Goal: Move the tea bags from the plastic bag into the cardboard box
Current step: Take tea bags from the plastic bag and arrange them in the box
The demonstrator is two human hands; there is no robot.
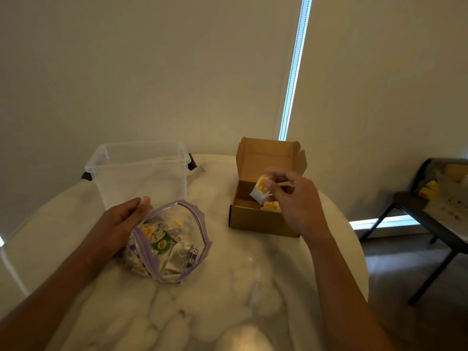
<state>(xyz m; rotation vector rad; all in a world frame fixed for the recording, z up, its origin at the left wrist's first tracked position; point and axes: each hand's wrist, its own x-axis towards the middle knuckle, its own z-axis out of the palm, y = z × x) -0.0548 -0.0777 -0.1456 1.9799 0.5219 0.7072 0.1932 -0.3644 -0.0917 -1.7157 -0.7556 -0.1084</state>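
Partly blurred tea bag over box

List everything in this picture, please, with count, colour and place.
table: one, white marble, round, under everything
plastic bag: one, clear with purple rim, front left on the table, open
tea bags in the bag: many, mostly white and yellow, inside it
cardboard box: one, brown, right on the table, lid up
tea bag in the box: at least one, white and yellow, inside
held tea bag: one, white and yellow, over the box
plastic tub: one, clear, back left on the table
chair: one, black, far right on the floor
left hand: one, grips the bag's rim
right hand: one, pinches the held tea bag
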